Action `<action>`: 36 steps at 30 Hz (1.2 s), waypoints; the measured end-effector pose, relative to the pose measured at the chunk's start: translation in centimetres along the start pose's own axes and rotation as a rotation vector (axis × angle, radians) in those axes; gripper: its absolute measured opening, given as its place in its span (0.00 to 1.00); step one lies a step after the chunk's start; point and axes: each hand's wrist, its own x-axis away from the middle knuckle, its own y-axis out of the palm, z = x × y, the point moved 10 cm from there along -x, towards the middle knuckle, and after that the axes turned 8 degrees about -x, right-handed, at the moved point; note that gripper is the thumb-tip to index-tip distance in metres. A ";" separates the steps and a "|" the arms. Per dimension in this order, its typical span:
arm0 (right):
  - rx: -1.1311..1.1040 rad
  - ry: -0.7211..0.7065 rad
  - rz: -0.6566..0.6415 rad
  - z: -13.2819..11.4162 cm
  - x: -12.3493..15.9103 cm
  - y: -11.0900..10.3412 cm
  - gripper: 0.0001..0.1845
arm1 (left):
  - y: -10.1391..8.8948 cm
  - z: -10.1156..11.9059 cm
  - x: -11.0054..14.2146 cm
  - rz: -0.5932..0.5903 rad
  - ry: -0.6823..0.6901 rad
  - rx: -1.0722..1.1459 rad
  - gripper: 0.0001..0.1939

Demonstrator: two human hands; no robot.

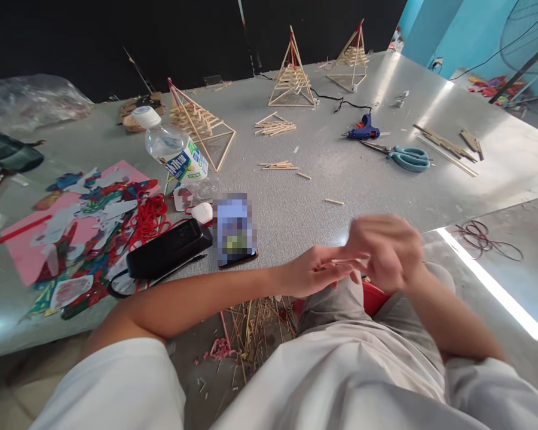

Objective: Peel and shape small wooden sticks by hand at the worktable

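In the head view, the left hand (316, 272) and the right hand (385, 251) meet over the lap and pinch together a thin, pale wooden stick (341, 261). The stick lies almost level between the fingertips; the right hand is blurred. Just left of the left hand is a phone (234, 230). Far beyond the right hand lie teal scissors (407, 158).
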 end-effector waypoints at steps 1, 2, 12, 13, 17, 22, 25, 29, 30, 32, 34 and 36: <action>0.096 -0.100 -0.045 -1.0 -2.4 -0.4 0.38 | 0.2 0.2 0.1 -0.022 0.026 -0.042 0.29; 0.186 -0.132 -0.074 -0.9 -4.7 -0.6 0.39 | 0.6 0.4 0.2 -0.049 0.043 -0.097 0.28; 0.612 -0.480 -0.606 7.9 -11.4 11.5 0.34 | 1.6 0.5 1.2 -0.142 0.060 -0.468 0.35; 0.624 -0.510 -0.623 8.1 -11.2 12.2 0.33 | 1.5 0.6 1.2 -0.141 0.057 -0.448 0.35; 0.668 -0.541 -0.681 8.6 -10.3 13.3 0.28 | 1.5 0.6 1.4 -0.168 0.049 -0.439 0.30; 0.771 -0.433 -0.568 9.6 -10.9 12.5 0.27 | 1.3 0.5 1.0 -0.117 0.045 -0.462 0.28; 0.803 -0.396 -0.520 10.3 -11.2 12.4 0.27 | 1.3 0.2 0.8 -0.103 0.024 -0.457 0.31; 0.816 -0.386 -0.451 10.6 -11.5 12.0 0.29 | 1.2 0.1 0.7 -0.094 0.007 -0.463 0.30; 0.819 -0.374 -0.418 10.7 -11.6 11.7 0.31 | 1.2 0.3 0.8 -0.097 0.020 -0.461 0.29; 0.818 -0.349 -0.365 10.8 -11.8 11.1 0.33 | 1.3 0.7 0.9 -0.107 0.055 -0.452 0.28; 0.805 -0.340 -0.354 10.8 -11.8 10.8 0.34 | 1.3 1.0 0.9 -0.104 0.073 -0.435 0.27; 0.786 -0.346 -0.365 10.7 -11.7 10.8 0.33 | 1.1 0.9 0.8 -0.081 0.059 -0.415 0.29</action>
